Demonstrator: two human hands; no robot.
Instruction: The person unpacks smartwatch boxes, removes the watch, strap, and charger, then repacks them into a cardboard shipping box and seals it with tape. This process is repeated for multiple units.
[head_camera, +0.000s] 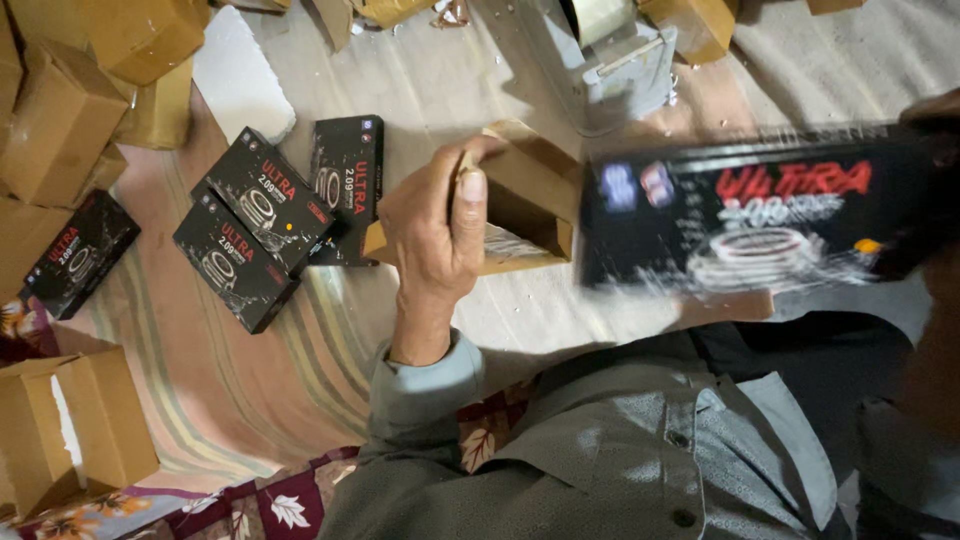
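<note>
Head view shows my left hand (435, 225) with its grip closed around an open brown cardboard carton (520, 205), thumb pressed on the upper flap, held above the striped floor mat (260, 390). Just to the right, touching the carton's open end, a black printed box (750, 215) is blurred. My right hand (935, 190) sits at the box's far end, mostly out of frame, and I cannot tell how its grip stands. Left of the carton, three similar black boxes (265, 225) lie together on the mat, with more brown cartons (70, 110) stacked beyond.
</note>
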